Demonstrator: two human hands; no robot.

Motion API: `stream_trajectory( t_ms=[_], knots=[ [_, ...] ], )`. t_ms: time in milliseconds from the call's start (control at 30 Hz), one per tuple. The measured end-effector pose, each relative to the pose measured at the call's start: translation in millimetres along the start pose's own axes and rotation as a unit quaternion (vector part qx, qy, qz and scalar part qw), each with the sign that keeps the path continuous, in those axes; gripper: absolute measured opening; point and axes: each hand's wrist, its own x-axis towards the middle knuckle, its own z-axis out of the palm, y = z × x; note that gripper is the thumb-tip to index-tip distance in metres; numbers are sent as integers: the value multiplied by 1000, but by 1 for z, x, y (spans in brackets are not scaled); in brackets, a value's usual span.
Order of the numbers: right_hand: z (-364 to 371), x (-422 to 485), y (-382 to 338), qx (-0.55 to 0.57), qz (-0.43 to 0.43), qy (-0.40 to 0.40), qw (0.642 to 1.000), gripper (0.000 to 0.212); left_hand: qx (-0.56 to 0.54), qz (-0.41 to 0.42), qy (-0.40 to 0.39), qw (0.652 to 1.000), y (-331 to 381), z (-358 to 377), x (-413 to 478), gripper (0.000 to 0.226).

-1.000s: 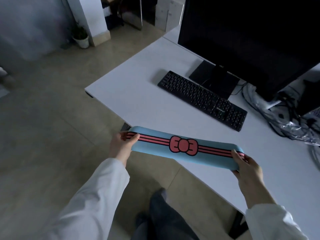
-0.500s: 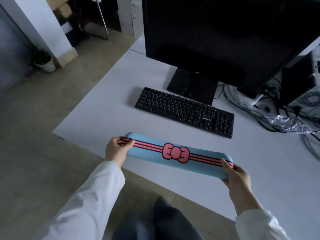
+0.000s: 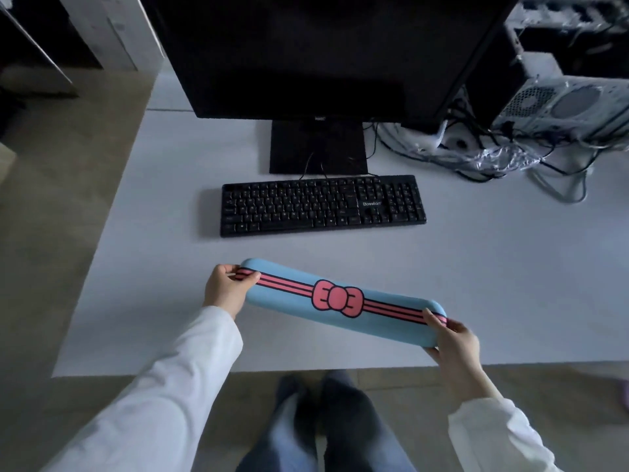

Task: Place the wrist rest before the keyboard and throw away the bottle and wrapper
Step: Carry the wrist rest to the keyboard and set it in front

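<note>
The person stands at the white bench [image 3: 143,301] with the blue wrist rest [image 3: 340,301] stretched between both hands. The left hand [image 3: 226,289] has its grip clamped on the left end, thumb across the pink stripes, and the right hand [image 3: 454,338] is clamped the same way on the right end. The rest hangs over the near part of the bench, well short of the black keyboard [image 3: 323,206], and it slants: the left end sits farther in than the right.

That slant is the first risk. If it goes down as it is held, it will lie crooked to the keyboard's front edge and need a second nudge. It also sits a little right of the keyboard's middle, so it could end up off-centre. The pad looks soft and held only at its tips, so the middle may sag and touch first, dragging on the surface and twisting the line. Pushed forward too eagerly, it could shove the keyboard back toward the monitor stand [image 3: 318,146] and the cables [image 3: 476,158] behind it.

I see no bottle in this view. Crinkled clear plastic lies among the cables on the right, but I cannot tell whether that is the wrapper; hunting there could snag a lead.
</note>
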Motion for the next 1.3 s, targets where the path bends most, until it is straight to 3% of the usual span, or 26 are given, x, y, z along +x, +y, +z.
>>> stream_trajectory(
  t_ms=[133, 233, 467, 700, 867, 933, 1300],
  knots=[
    [-1, -7, 18, 14, 19, 30, 999, 36, 41, 8, -47, 998, 3, 1, 19, 35],
    [-3, -10, 30, 9, 26, 55, 998, 30, 81, 4, -73, 994, 6, 5, 30, 43],
    [-7, -8, 41, 6, 42, 76, 996, 37, 129, -5, -88, 988, 8, 19, 38, 43],
    [-9, -6, 38, 17, 42, 61, 997, 40, 173, -3, -106, 979, 6, 18, 37, 23],
    [-12, -8, 36, 10, 18, 53, 998, 37, 188, 10, -96, 977, 2, 14, 36, 39],
    [-15, -8, 35, 8, 8, 69, 998, 51, 177, 3, -79, 981, 3, 13, 32, 46],
    [-22, -6, 29, 19, 6, 111, 994, 59, 159, 6, -51, 986, 6, 13, 28, 54]
  ],
)
